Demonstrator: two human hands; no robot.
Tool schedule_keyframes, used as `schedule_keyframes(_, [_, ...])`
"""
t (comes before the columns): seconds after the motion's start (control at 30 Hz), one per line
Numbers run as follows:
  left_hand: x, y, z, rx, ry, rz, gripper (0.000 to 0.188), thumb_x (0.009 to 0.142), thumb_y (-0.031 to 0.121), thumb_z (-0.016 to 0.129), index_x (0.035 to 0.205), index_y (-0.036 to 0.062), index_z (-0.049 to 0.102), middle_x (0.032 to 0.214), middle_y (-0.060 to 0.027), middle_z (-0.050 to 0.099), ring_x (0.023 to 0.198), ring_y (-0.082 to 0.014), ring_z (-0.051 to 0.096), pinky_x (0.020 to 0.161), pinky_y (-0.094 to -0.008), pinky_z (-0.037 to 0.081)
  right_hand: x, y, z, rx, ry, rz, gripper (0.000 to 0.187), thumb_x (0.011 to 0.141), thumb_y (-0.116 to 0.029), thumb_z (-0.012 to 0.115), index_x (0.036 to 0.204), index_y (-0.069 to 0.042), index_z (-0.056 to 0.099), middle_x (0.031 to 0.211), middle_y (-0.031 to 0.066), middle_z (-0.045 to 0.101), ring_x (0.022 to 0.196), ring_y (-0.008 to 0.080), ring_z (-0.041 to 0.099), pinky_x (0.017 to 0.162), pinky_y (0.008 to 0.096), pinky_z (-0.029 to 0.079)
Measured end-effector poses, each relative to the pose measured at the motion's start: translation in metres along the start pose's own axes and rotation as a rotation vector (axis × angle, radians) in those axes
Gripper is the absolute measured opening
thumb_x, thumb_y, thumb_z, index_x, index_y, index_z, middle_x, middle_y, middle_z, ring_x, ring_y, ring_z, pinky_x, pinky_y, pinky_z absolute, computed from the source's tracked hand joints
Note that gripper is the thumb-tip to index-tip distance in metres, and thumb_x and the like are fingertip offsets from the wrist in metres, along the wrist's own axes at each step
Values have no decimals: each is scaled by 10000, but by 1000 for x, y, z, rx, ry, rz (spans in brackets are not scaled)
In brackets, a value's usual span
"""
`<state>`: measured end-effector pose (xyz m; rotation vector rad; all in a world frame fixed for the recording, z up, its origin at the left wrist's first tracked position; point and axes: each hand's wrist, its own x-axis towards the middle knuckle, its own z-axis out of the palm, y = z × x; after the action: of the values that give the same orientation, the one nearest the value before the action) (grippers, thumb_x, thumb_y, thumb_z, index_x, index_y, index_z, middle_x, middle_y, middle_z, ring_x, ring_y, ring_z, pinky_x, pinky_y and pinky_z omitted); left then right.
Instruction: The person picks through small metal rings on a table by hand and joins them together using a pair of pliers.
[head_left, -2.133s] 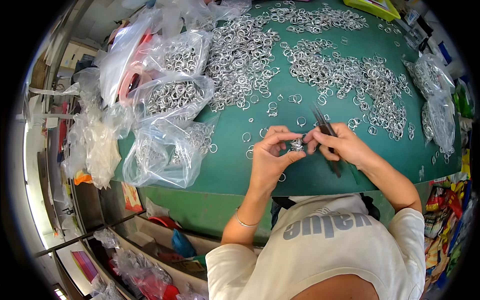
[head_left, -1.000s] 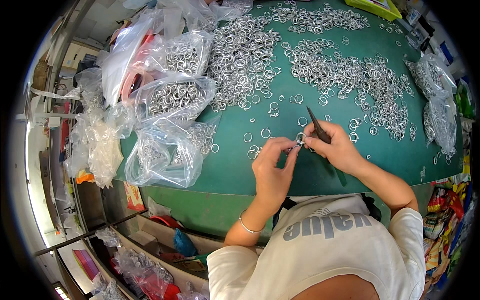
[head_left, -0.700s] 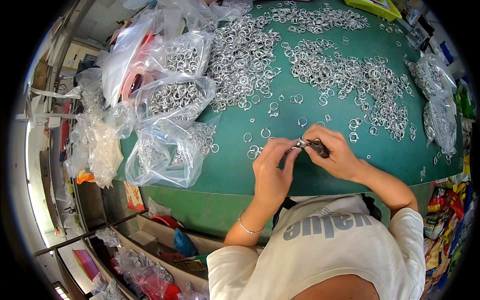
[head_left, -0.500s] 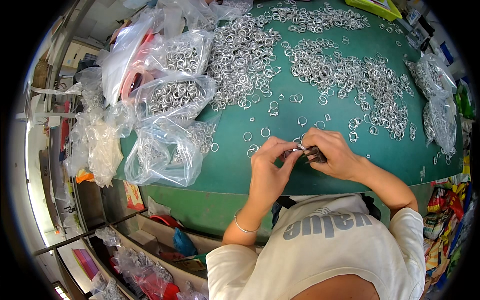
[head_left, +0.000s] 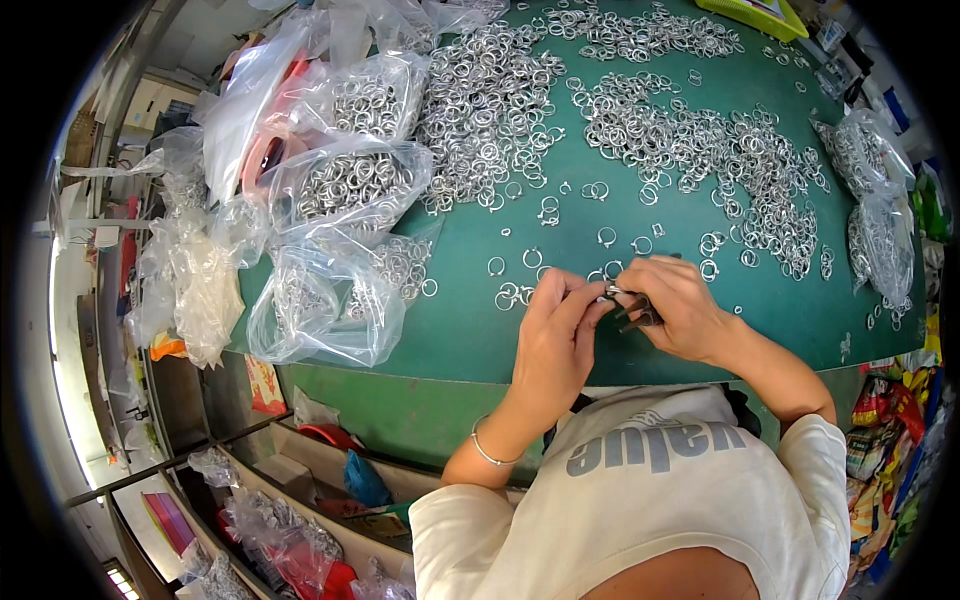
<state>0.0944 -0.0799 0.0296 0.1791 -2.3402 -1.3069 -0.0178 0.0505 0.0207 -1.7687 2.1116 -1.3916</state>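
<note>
My left hand (head_left: 556, 335) is closed in a pinch at the table's near edge, with a small silver ring (head_left: 612, 289) at its fingertips. Just to its right, my right hand (head_left: 688, 308) wraps around a dark pliers-like tool (head_left: 640, 311), whose far part is partly covered by the fingers. Both hands almost touch at the ring. How the tool's jaws meet the ring is too small to make out. Several loose open rings (head_left: 532, 258) lie on the green table (head_left: 460, 330) just beyond and left of my hands.
A big heap of silver rings (head_left: 485, 110) covers the table's left middle, and another heap (head_left: 740, 160) spreads to the right. Clear bags of rings (head_left: 330, 310) stand at the left. More bagged rings (head_left: 880, 240) lie at the right edge. A yellow-green basket (head_left: 760, 15) sits far right.
My left hand has moved slightly right, its fingers now held closer together. The tool in my right hand has turned a little, and a dark tip now shows beyond that hand.
</note>
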Motion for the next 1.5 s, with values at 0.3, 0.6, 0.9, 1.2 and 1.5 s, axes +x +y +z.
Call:
schedule_keyframes(0.3, [-3, -6, 7, -225, 10, -163, 86, 779, -63, 582, 847, -16, 605, 751, -106, 596, 637, -143, 577, 576, -225, 445, -3, 8, 0, 212, 1, 30, 306, 584, 81, 599, 864, -13, 518, 682, 88, 502, 587, 265, 503, 516, 358, 392])
schedule_keyframes(0.6, [-2, 1, -2, -315, -69, -301, 65, 798, -67, 561, 824, -35, 611, 707, -103, 608, 533, -131, 561, 495, -224, 436, -8, 9, 1, 107, -22, -94, 332, 546, 59, 608, 861, -19, 534, 693, 73, 494, 574, 261, 471, 507, 350, 374])
schedule_keyframes(0.9, [-4, 4, -2, -228, -16, -152, 108, 844, 26, 568, 820, -59, 628, 699, -62, 614, 568, -95, 542, 527, -208, 440, -1, -4, -5, 48, -5, -68, 295, 552, 61, 612, 828, -13, 542, 695, 83, 502, 569, 259, 468, 515, 333, 382])
schedule_keyframes(1.2, [-6, -4, -6, -500, -149, -476, 107, 834, -34, 526, 809, -59, 627, 696, -71, 627, 572, -102, 561, 523, -226, 453, -4, -15, -10, 257, -127, 163, 250, 632, 83, 594, 859, -1, 532, 725, 107, 525, 616, 277, 522, 532, 345, 412])
schedule_keyframes(1.5, [-18, -22, -18, -834, -393, -561, 125, 847, 5, 533, 838, -71, 632, 732, -102, 634, 582, -132, 582, 538, -243, 477, -9, -24, -15, 376, -269, 246, 253, 689, 95, 570, 911, -15, 520, 736, 111, 547, 622, 297, 540, 540, 350, 414])
